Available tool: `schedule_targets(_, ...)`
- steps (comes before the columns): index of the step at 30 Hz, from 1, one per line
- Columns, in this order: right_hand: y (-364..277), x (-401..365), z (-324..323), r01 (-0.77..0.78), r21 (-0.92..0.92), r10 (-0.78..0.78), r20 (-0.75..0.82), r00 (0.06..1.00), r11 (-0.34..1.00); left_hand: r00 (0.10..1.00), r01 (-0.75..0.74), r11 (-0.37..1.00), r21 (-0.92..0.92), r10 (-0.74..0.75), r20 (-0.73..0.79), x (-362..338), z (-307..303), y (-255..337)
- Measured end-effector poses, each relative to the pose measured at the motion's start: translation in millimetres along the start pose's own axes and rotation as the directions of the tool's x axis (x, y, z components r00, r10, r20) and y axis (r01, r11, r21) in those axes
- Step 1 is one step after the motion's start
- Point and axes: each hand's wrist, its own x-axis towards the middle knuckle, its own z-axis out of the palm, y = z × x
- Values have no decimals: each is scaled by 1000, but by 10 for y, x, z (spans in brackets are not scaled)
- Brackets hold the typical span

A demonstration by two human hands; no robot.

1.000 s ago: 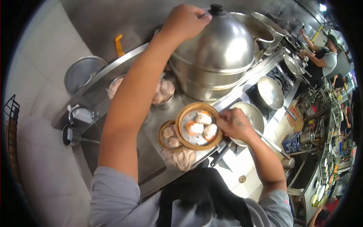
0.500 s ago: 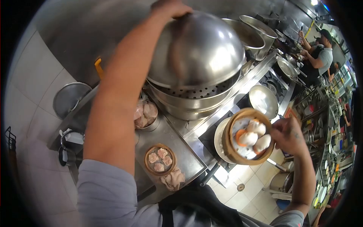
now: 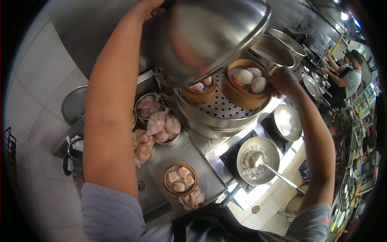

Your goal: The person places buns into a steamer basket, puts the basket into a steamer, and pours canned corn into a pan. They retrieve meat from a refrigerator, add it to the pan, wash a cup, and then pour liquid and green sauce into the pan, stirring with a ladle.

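My left hand (image 3: 153, 9), at the top edge of the head view, holds up a large domed metal lid (image 3: 209, 32), its near rim tilted over a big steamer pot. Closed on the side of a bamboo steamer basket (image 3: 246, 93) is my right hand (image 3: 285, 82). White buns with bits of orange lie inside that basket, which is over the right part of the pot's perforated tray (image 3: 221, 105). Another bamboo basket (image 3: 198, 96) with dumplings sits on the tray's left side, partly hidden by the lid.
On the steel counter (image 3: 161, 161) a small bamboo basket (image 3: 166, 188) holds several dumplings, beside a crumpled cloth (image 3: 191, 199). Bagged food (image 3: 163, 127) fills metal tins. A wok (image 3: 246, 177) holding liquid and a ladle (image 3: 254, 159) sits on a burner. People (image 3: 354, 76) work at far right.
My left hand has lifted and tilted the lid leftward, baring the perforated tray and the basket on it. My right hand has carried the bun basket up from over the wok to the pot.
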Motion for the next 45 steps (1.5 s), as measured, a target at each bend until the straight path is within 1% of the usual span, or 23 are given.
schedule_targets(1,2,196,170,49,39,-50,20,999,998,1000,2,1000,-3,-2,-6,-7,-10,-6)
schedule_targets(3,-185,423,536,1,68,4,-76,997,998,999,35,999,13,-35,-38,-30,-7,3)
schedule_targets(4,-186,666,709,-2,54,0,36,999,999,998,36,999,13,-36,-43,-5,-22,-20)
schedule_targets(5,-174,781,875,68,129,-69,1,998,989,1000,16,1000,-14,-16,-5,33,-29,-54)
schedule_targets(6,-254,876,1024,70,149,-79,50,996,986,999,-4,999,-43,5,32,31,-36,-62)
schedule_targets(8,-394,907,1199,75,171,-89,74,993,982,1000,-5,1000,-19,5,5,-14,-35,-42)
schedule_targets(10,-483,938,1281,98,171,-127,168,978,980,1000,-3,1000,4,3,-19,-35,-45,-46)
schedule_targets(11,-507,981,1305,98,169,-127,169,977,981,1000,-24,1000,-18,24,-7,-8,-53,-69)
schedule_targets(13,-533,1072,1352,52,71,-68,233,970,996,999,-43,998,-42,43,7,-32,-71,-67)
schedule_targets(16,-461,1226,1469,-13,152,-23,232,972,988,1000,16,1000,24,-16,0,-31,-96,-72)
schedule_targets(19,-563,1095,1411,9,133,-39,229,973,991,999,-53,997,-51,54,10,-28,-131,-104)
schedule_targets(21,-563,1094,1430,-1,148,-33,226,974,989,999,35,999,26,-35,-17,-32,-164,-98)
schedule_targets(23,-536,1119,1441,-19,162,-18,224,974,987,999,22,1000,6,-22,-24,-14,-179,-131)
schedule_targets(25,-524,1220,1431,-53,-76,74,317,946,996,1000,5,1000,-16,-5,-31,56,-175,-190)
schedule_targets(26,-438,1296,1422,-52,-77,73,313,947,996,1000,21,999,-29,-21,-17,115,-167,-231)
schedule_targets(27,-336,1370,1397,316,-302,-319,42,947,899,999,36,998,-43,-37,-7,110,-184,-224)
schedule_targets(28,-255,1456,1387,523,-581,-699,-115,706,624,999,33,998,-45,-34,-12,104,-215,-214)
schedule_targets(29,-332,1497,1404,555,-695,-848,-154,507,458,998,64,998,3,-64,-14,71,-234,-198)
schedule_targets(30,-418,1543,1431,583,-668,-833,-101,544,462,995,95,994,51,-94,-15,36,-247,-182)
schedule_targets(32,-645,1554,1551,571,-585,-669,65,741,576,995,94,995,30,-93,-30,19,-237,-170)
schedule_targets(34,-765,1552,1634,511,-575,-534,146,833,639,995,94,995,11,-94,-44,18,-216,-179)
schedule_targets(38,-852,1532,1673,477,-570,-460,186,868,670,998,44,999,-14,-45,-33,-6,-223,-190)
schedule_targets(45,-875,1504,1650,458,-568,-427,197,882,684,999,5,1000,-29,-6,-33,19,-238,-219)
